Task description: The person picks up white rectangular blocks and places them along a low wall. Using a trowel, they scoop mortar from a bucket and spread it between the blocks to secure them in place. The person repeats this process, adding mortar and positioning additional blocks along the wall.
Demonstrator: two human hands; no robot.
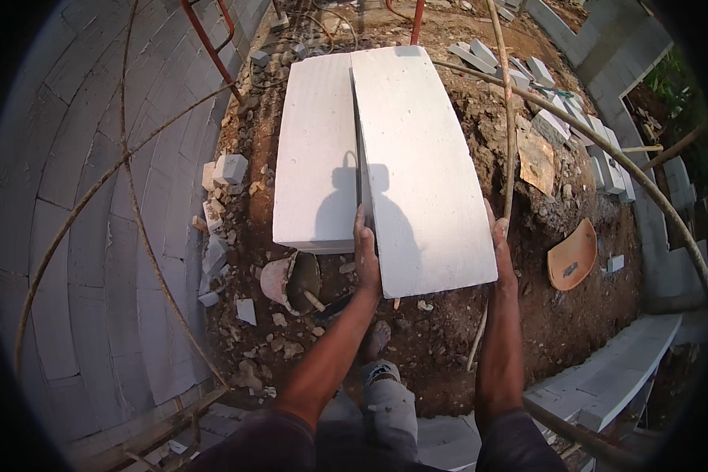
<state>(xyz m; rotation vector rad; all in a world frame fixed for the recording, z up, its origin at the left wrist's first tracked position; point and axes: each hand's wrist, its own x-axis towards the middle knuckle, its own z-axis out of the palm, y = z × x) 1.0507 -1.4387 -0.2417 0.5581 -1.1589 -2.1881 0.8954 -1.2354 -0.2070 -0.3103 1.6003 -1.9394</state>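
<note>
A long white aerated concrete block [433,173] is held between my two hands near its closer end. My left hand [367,256] presses its left side, fingers pointing away from me. My right hand [502,248] grips the right side, with the fingertips partly hidden along the edge. Close by on the left lies another white block [311,134], slightly lower, and a narrow dark gap runs between the two. What supports the far end of the held block is hidden. The shadow of a head and shoulders falls across both blocks.
Block walls rise at the left [90,236] and right. Thin wooden poles [621,157] cross on both sides. On the rubble-strewn soil are a mortar-stained bucket [291,283], an orange curved pan [572,256] and piled block pieces [554,126]. Red metal legs [212,47] stand at the back.
</note>
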